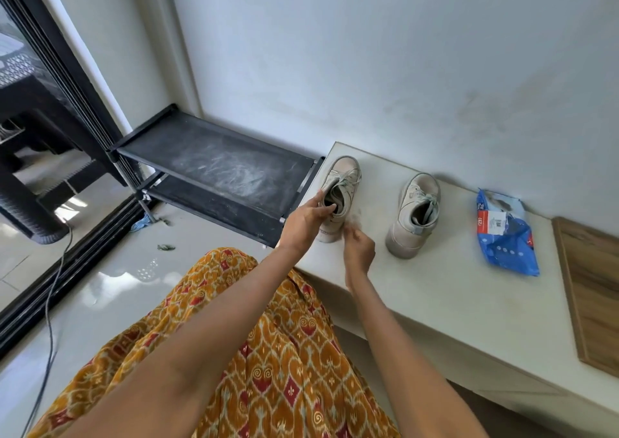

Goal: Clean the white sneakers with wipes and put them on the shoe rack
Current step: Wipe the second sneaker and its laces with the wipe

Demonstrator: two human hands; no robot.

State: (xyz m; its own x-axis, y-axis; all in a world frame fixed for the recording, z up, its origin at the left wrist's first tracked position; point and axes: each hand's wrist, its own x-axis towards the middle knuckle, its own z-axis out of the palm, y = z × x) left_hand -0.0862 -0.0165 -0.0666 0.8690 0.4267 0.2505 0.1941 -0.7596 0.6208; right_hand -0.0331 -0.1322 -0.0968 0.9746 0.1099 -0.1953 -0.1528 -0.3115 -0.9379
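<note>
Two white sneakers stand on a low white ledge (435, 286). My left hand (306, 221) grips the left sneaker (345, 183) at its collar, fingers curled into the opening. My right hand (356, 248) is at that sneaker's heel, fingers curled; what it holds is hidden, so I cannot tell if a wipe is there. The right sneaker (415, 214) stands alone further right. A blue pack of wipes (505, 233) lies beyond it. The black shoe rack (214, 166) stands left of the ledge, its dusty top shelf bare.
A wooden board (593, 286) lies at the ledge's right end. A wall runs behind the ledge. A black cable (50, 303) trails over the glossy floor by a sliding glass door (50, 69). Scraps lie on the floor near the rack's foot.
</note>
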